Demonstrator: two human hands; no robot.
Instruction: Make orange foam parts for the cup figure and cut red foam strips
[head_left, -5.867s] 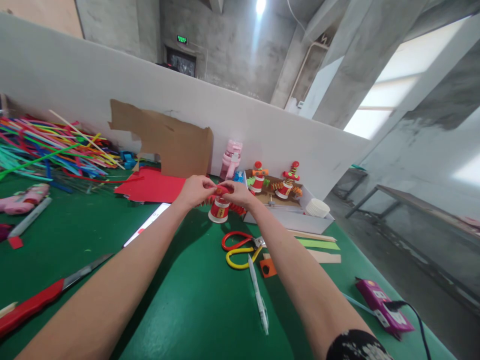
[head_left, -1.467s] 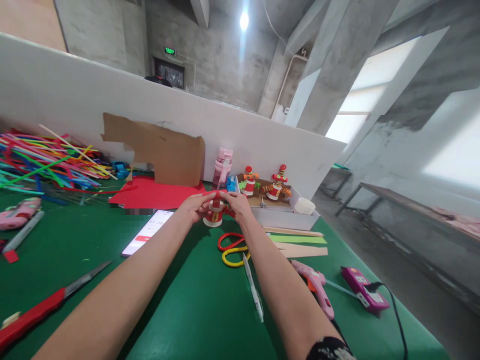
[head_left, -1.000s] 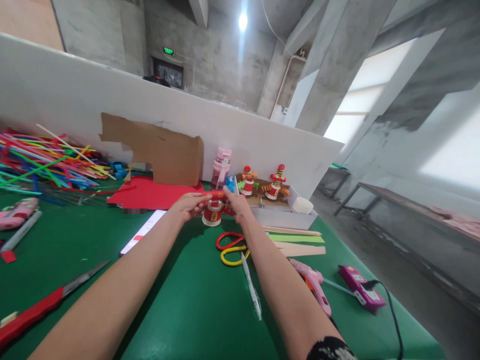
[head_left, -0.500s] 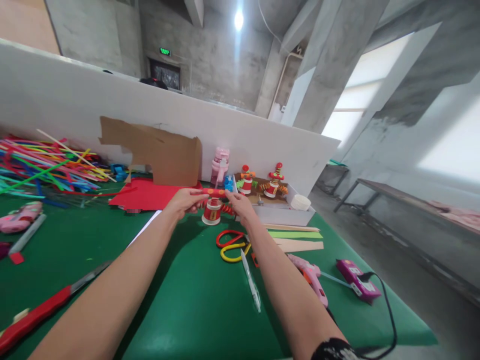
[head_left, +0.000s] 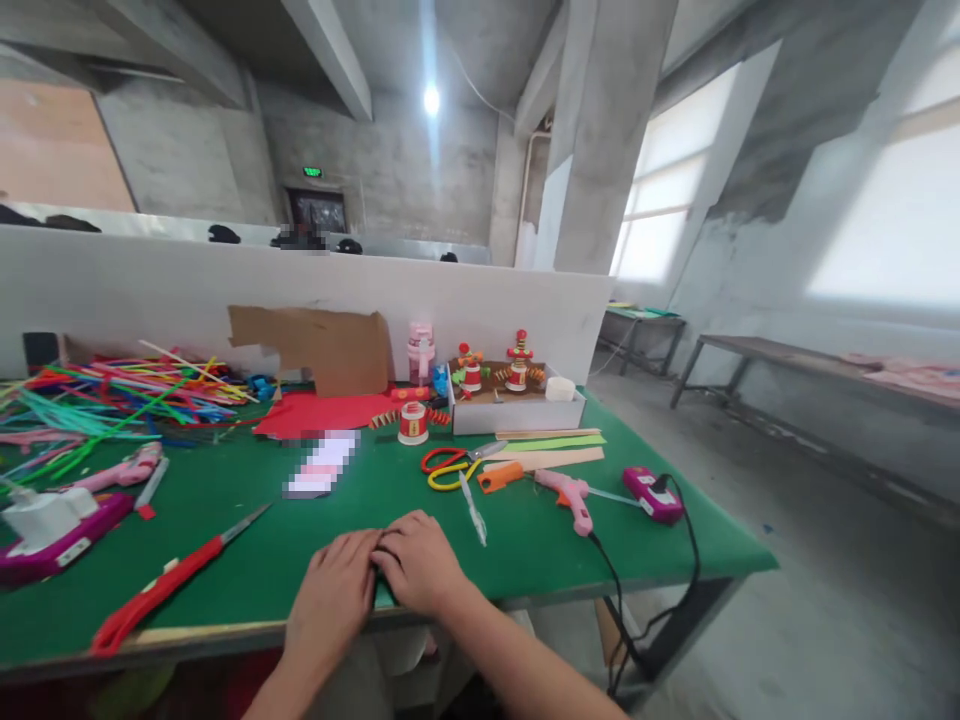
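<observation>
Palms down on green table (head_left: 247, 570): left hand (head_left: 334, 592), right hand (head_left: 420, 563), fingers together, empty; cup figure (head_left: 412, 423) well beyond.

On green table (head_left: 247, 550), left hand (head_left: 330, 592) and right hand (head_left: 420, 562) flat — touching, red cup figure (head_left: 412, 423) well beyond

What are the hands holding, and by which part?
Nothing. The left hand and right hand lie flat, side by side, on the green table near its front edge.
</observation>
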